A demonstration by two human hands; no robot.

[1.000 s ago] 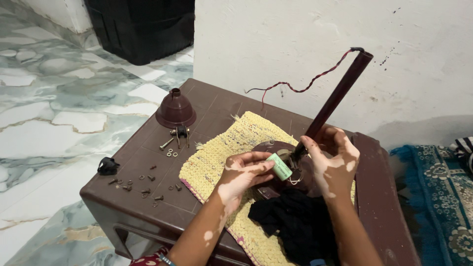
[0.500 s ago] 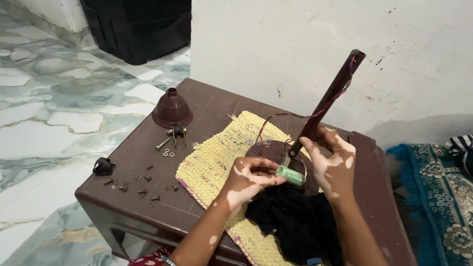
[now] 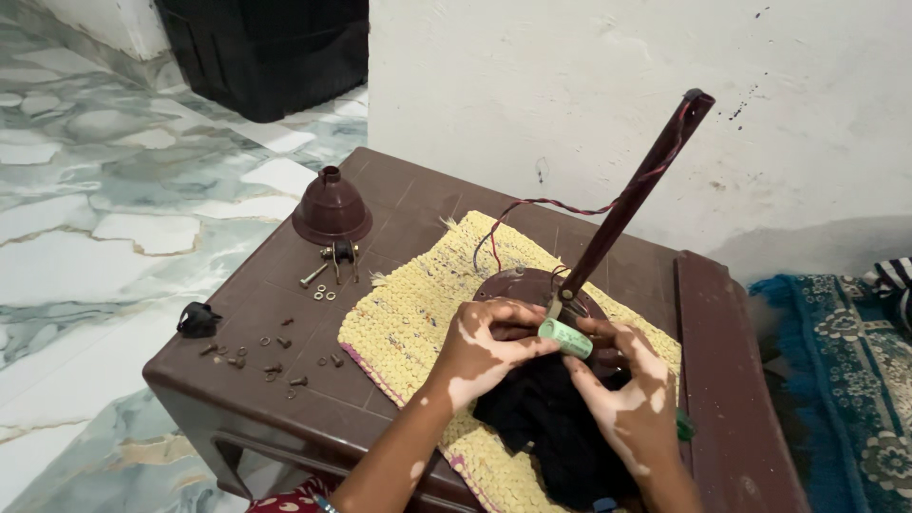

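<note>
On the brown plastic worktop [image 3: 399, 204], both the left hand [image 3: 484, 347] and right hand [image 3: 627, 399] pinch the small pale-green cylindrical capacitor [image 3: 565, 338] (its thin wires could tear if tugged).

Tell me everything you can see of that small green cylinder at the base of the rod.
The green cylinder is short, pale green and smooth, plastic by its look, lying roughly level and slanting down to the right. It sits above the round brown motor housing, beside the foot of the leaning brown rod. The left hand pinches its left end; fingers of the right hand touch its right end. Any wires on it are hidden.
</note>
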